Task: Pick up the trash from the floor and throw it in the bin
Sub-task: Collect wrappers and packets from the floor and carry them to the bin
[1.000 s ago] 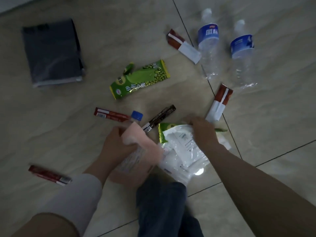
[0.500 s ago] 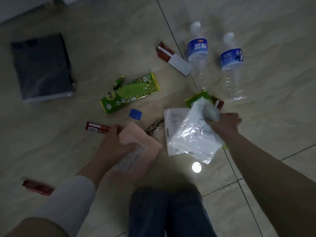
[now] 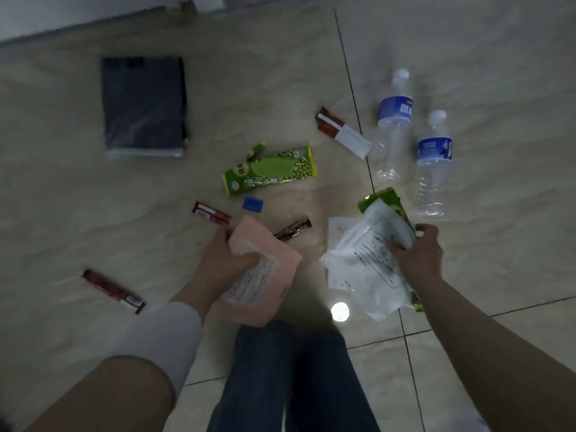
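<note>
My left hand (image 3: 223, 260) grips a pink wrapper (image 3: 265, 272) above the tiled floor. My right hand (image 3: 419, 255) holds a bundle of white plastic wrappers (image 3: 361, 263) together with a green packet (image 3: 385, 199). On the floor lie a green pea snack packet (image 3: 269, 169), a blue bottle cap (image 3: 252, 203), a dark stick sachet (image 3: 293, 229), two red stick sachets (image 3: 210, 212) (image 3: 112, 289), a red-and-white sachet (image 3: 343, 132) and two clear water bottles (image 3: 392, 126) (image 3: 433, 163). No bin is in view.
A flat dark plastic bag (image 3: 145, 106) lies on the floor at the upper left. A wall base (image 3: 78, 21) runs along the top left. My jeans-clad legs (image 3: 293, 378) fill the bottom centre. A bright light spot (image 3: 339, 311) reflects off the tile.
My right hand has lifted the white wrappers and green packet off the floor and carried them right, toward the bottles. My left hand still holds the pink wrapper. The view has shifted.
</note>
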`<state>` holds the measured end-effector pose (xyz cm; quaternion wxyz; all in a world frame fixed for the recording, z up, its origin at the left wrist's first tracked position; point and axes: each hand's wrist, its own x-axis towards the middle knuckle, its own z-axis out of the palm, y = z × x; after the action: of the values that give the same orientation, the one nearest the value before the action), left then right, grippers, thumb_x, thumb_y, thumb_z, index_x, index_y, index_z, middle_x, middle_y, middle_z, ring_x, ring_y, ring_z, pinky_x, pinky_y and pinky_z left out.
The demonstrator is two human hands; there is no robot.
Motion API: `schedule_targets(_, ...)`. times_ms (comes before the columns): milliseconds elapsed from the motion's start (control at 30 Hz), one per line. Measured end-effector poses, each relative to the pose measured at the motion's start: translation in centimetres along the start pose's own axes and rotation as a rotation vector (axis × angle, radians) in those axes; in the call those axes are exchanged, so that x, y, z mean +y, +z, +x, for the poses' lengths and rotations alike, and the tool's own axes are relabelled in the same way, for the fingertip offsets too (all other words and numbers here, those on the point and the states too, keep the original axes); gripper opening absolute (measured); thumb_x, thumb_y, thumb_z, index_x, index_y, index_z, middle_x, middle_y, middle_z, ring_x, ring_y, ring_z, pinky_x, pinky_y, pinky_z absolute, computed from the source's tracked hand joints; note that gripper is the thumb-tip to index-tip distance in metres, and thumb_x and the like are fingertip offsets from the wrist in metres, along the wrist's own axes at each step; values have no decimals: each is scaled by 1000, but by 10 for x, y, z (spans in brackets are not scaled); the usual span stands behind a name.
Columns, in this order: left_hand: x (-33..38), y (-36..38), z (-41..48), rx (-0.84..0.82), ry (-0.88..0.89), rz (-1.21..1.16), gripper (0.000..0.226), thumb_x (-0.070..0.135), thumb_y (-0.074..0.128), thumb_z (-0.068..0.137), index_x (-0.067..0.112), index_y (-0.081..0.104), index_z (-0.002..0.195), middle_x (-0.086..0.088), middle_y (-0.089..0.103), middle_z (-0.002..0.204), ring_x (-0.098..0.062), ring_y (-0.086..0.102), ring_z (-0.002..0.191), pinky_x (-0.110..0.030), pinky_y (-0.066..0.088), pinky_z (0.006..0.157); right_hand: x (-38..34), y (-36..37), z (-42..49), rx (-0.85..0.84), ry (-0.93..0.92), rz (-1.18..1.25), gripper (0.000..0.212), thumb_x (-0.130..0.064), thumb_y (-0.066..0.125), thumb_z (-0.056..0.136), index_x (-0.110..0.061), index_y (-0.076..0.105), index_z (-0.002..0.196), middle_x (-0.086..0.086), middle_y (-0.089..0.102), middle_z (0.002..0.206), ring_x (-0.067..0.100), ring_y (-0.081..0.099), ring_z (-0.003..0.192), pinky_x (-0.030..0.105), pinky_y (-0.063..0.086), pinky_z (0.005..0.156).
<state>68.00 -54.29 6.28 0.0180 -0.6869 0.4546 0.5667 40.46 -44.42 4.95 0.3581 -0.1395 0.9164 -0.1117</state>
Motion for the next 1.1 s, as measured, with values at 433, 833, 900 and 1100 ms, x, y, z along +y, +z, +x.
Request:
schedule_targets(433,-117,-125,-58,201,-381,-411,55,18,75,73,4,55,122,-16,66,114,-29,64,96,-38,53,83,-109,64,-95,-603,-404,-674,37,-20,73,80,-2,64,111,19,66,104,26,59,91,27,36,73)
schedule_targets(833,-227,-136,87,448,-495,-315,86,36,70,76,0,29,142,-19,14,154,-34,28,136,-35,36,101,-124,310,-67,-108,-982,-881,39,-5,78,63,-5,68,101,22,58,108,41,53,98,41,50,78)
schedule_targets(900,-227,-133,89,507,-504,-272,83,29,70,77,5,26,143,-15,8,152,-34,24,135,-36,39,94,-118,310,-73,-97,-1040,-801,35,6,81,47,1,67,79,24,65,79,40,60,73,40,51,61)
schedule_targets(1100,-213,-123,67,503,-476,-129,72,32,70,77,1,35,132,-23,30,139,-39,34,126,-44,34,102,-116,266,-82,-236,-933,-635,30,-2,67,77,-9,60,106,16,68,95,36,61,91,39,47,75)
